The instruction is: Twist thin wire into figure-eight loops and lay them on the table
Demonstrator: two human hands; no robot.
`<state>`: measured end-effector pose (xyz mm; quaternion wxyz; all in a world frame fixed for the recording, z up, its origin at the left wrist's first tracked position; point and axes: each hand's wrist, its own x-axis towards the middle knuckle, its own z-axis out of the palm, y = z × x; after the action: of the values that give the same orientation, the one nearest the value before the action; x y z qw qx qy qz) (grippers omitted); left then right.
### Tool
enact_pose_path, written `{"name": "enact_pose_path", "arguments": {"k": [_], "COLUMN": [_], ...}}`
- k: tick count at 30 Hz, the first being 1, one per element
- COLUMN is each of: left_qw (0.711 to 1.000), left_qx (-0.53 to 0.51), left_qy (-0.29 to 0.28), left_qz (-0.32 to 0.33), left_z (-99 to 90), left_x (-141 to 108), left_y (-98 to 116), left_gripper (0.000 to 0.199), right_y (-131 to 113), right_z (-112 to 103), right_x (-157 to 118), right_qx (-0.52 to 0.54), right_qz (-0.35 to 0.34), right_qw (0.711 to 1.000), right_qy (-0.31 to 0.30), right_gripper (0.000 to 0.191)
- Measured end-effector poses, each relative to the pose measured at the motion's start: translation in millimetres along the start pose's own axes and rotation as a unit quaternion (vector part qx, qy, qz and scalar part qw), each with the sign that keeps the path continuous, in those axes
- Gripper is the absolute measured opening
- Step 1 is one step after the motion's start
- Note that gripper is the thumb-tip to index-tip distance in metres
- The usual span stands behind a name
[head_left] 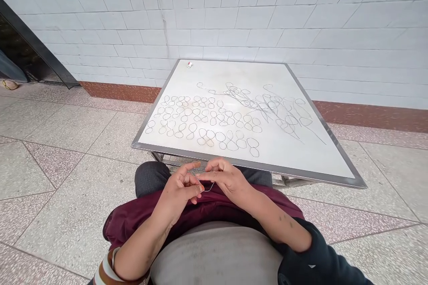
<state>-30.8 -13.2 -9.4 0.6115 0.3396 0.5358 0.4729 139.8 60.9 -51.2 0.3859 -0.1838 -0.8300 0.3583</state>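
Note:
Above my lap, my left hand [182, 189] pinches a thin wire [209, 190] between thumb and fingers. The wire curves across to my right hand [227, 179], whose bent fingers close around its other side. Both hands are close together, just in front of the table's near edge. On the white table [321, 160], many figure-eight wire shapes [203, 138] lie in rough rows on the left and middle. A tangled pile of looped wires [267, 104] with straight tails lies to the right of them.
A small white and red object [190, 65] sits at the table's far left corner. The table's grey metal edge [247, 163] runs just beyond my hands. Behind stands a tiled wall [254, 31]. My knee [151, 178] is beneath the near left side.

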Motion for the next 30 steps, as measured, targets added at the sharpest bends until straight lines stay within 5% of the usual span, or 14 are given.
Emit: {"name": "enact_pose_path", "arguments": {"k": [22, 30], "left_qw": [0.999, 0.998], "left_qx": [0.028, 0.049], "left_qy": [0.013, 0.027], "left_qz": [0.020, 0.039], "left_z": [6.1, 7.9], "left_x": [1, -2], "left_y": [-5, -8], "left_gripper": [0.050, 0.053], "right_y": [2, -1], "right_z": [-8, 2], "right_x": [0, 2], "right_qx": [-0.154, -0.069], "right_qz": [-0.095, 0.065], "right_qw": [0.983, 0.994], "right_qy": [-0.024, 0.046], "right_gripper": [0.020, 0.014]}}
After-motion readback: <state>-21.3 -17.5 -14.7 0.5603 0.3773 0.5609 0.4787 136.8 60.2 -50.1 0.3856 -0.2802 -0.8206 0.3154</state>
